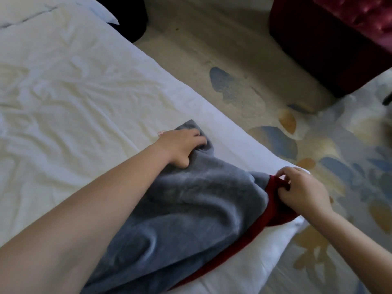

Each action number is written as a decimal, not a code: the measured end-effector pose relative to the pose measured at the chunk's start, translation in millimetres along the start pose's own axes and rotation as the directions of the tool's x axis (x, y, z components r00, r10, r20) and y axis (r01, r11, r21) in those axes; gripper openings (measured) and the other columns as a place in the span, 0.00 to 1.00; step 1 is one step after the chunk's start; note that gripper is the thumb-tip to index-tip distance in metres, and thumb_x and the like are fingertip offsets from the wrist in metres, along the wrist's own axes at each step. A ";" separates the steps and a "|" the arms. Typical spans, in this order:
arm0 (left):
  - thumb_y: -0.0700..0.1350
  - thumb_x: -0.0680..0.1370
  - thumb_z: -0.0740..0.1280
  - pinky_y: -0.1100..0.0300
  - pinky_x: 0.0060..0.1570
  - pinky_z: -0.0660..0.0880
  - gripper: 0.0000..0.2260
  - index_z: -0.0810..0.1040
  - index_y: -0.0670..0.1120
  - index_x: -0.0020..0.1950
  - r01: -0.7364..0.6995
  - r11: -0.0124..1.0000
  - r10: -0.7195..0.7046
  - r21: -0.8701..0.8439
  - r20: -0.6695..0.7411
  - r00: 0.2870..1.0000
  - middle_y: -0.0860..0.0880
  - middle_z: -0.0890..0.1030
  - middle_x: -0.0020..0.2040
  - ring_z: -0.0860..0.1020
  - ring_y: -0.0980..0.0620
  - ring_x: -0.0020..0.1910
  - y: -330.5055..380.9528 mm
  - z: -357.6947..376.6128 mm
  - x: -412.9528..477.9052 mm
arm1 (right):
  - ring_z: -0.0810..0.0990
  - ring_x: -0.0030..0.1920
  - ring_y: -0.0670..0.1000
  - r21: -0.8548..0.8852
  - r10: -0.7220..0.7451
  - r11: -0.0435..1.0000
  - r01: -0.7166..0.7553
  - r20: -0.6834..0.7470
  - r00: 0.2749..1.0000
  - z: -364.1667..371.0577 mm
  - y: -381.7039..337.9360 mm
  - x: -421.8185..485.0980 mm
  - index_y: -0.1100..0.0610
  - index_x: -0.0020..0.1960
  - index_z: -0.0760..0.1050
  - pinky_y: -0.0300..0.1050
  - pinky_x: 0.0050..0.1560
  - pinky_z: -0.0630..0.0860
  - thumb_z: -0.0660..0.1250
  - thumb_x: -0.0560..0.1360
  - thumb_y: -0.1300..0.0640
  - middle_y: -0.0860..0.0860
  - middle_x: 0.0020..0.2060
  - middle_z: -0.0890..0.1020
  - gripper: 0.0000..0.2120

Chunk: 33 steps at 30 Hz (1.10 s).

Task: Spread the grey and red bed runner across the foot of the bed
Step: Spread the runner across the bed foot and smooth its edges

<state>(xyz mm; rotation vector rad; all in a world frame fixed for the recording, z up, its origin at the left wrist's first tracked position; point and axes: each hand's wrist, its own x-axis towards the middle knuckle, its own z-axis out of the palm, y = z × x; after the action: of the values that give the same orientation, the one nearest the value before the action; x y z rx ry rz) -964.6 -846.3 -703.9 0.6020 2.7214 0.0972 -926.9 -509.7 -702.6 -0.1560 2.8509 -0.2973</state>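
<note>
Your bed runner point(191, 211) lies bunched in the lower middle of the frame, on the corner of the bed point(70, 85). Its grey plush side faces up in thick rumpled folds, and its red side shows as a curved strip along the lower right edge, from the bottom centre up toward your right hand. It covers only this corner, not the width of the bed.

Your left hand point(180, 147), just above the centre of the frame, is clenched around the far grey end of the runner, with the cloth gathered under your fingers point(199, 139) and a grey tip poking out past them toward the top. Your bare left forearm point(89, 209) crosses the lower left of the frame and lies over the runner's left side.

Your right hand point(303, 189), at the right centre, pinches the red edge of the runner between thumb and fingertips, right at the corner of the mattress. Your 2 hands are well apart, with the grey folds sagging between them.

The white sheet point(53, 115) fills the left half of the frame, wrinkled and faintly yellowed in patches. A white pillow corner point(106, 15) sits at the upper left. To the right of the bed runs a carpet point(244, 85) in beige with blue and ochre blotches. A dark red upholstered seat point(331, 39) stands in the upper right corner.
</note>
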 end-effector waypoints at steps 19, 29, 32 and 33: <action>0.35 0.71 0.62 0.54 0.34 0.65 0.08 0.75 0.41 0.49 0.378 0.920 -0.302 0.106 -0.421 0.855 0.38 0.78 0.47 0.78 0.35 0.43 2.5 -38.8 47.9 | 0.78 0.48 0.56 -0.055 -0.197 0.980 0.190 -0.165 0.966 -18.3 -46.0 61.4 0.53 0.47 0.78 0.49 0.40 0.75 0.63 0.73 0.59 0.51 0.45 0.81 0.07; 0.35 0.74 0.59 0.54 0.35 0.65 0.08 0.75 0.40 0.51 0.399 0.913 -0.339 0.082 -0.391 0.856 0.39 0.77 0.50 0.77 0.36 0.47 23.3 -42.3 57.8 | 0.78 0.47 0.57 -0.094 -0.076 0.993 0.070 -0.065 0.995 -15.8 -23.5 59.0 0.53 0.49 0.78 0.44 0.37 0.67 0.61 0.73 0.62 0.52 0.46 0.80 0.10; 0.39 0.76 0.59 0.54 0.33 0.65 0.06 0.73 0.43 0.51 0.378 0.926 -0.337 0.016 -0.419 0.843 0.41 0.77 0.49 0.76 0.37 0.45 24.3 -44.5 40.6 | 0.77 0.49 0.58 -0.108 -0.040 0.993 0.037 -0.026 0.999 -20.5 -34.6 55.2 0.54 0.51 0.76 0.46 0.40 0.71 0.63 0.71 0.63 0.53 0.48 0.80 0.11; 0.41 0.76 0.60 0.54 0.33 0.66 0.06 0.73 0.44 0.51 0.364 0.931 -0.325 0.016 -0.416 0.849 0.42 0.77 0.49 0.77 0.38 0.45 25.0 -44.0 30.3 | 0.77 0.51 0.58 -0.122 -0.084 0.990 0.077 -0.047 0.995 -24.0 -42.0 53.1 0.54 0.53 0.75 0.47 0.42 0.73 0.63 0.70 0.63 0.54 0.50 0.79 0.13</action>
<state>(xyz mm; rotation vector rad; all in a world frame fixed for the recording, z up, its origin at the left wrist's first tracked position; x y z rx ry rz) -995.8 -810.5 -669.0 0.1054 3.2101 0.0012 -981.2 -553.1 -684.5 -0.2919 2.9193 -0.1479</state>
